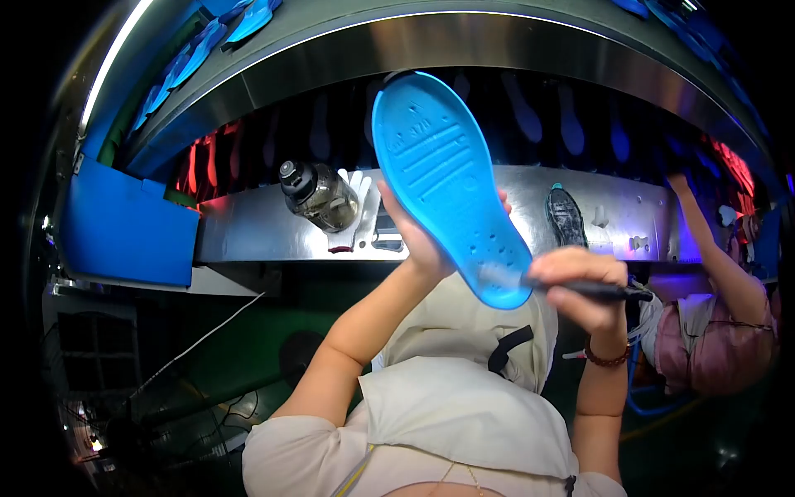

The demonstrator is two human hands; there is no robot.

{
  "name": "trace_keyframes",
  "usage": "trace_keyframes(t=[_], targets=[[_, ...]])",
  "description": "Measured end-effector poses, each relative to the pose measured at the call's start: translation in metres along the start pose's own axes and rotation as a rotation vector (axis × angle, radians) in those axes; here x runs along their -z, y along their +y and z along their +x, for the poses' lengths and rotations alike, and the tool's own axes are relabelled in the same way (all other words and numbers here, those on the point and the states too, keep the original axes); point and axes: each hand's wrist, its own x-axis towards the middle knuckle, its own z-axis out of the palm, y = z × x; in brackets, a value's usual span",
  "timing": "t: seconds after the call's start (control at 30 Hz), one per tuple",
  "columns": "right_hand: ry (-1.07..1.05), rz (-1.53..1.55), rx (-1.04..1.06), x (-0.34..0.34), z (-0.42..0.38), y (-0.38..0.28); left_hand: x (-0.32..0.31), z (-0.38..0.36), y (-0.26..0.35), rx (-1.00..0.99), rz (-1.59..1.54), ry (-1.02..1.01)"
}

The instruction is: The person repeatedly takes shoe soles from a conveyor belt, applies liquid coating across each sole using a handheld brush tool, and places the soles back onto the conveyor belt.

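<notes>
A bright blue shoe sole (443, 166) with moulded ridges and lettering is held up at an angle in front of me, its wide toe end farthest away. My left hand (421, 240) supports it from beneath, wrapped round its middle, the fingertips showing at the far edge. In my right hand (584, 282) is a brush (604, 291) with a black handle, gripped between thumb and fingers. Its pale bristles are blurred over the narrow heel end of the sole, close to the inner rim.
On the metal ledge (257, 228) stand a dark-capped bottle (319, 196) beside white gloves (354, 209) and a black sole-shaped piece (566, 217). Behind hang several dim soles, with more blue ones (195, 62) on the upper belt. Another person's arm (719, 265) reaches in at right.
</notes>
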Motion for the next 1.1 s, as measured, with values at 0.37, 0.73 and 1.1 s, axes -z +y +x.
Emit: trace_keyframes(t=[0.37, 0.73, 1.1], targets=[[-0.011, -0.139, -0.01, -0.004, -0.011, 0.012, -0.001, 0.008, 0.019, -0.052, 0.027, 0.046], [0.315, 0.551, -0.151, -0.032, -0.01, 0.02, -0.013, -0.027, -0.012, 0.009, -0.11, -0.068], [-0.385, -0.17, -0.005, -0.003, 0.011, -0.027, -0.016, -0.009, 0.038, 0.668, 0.201, 0.01]])
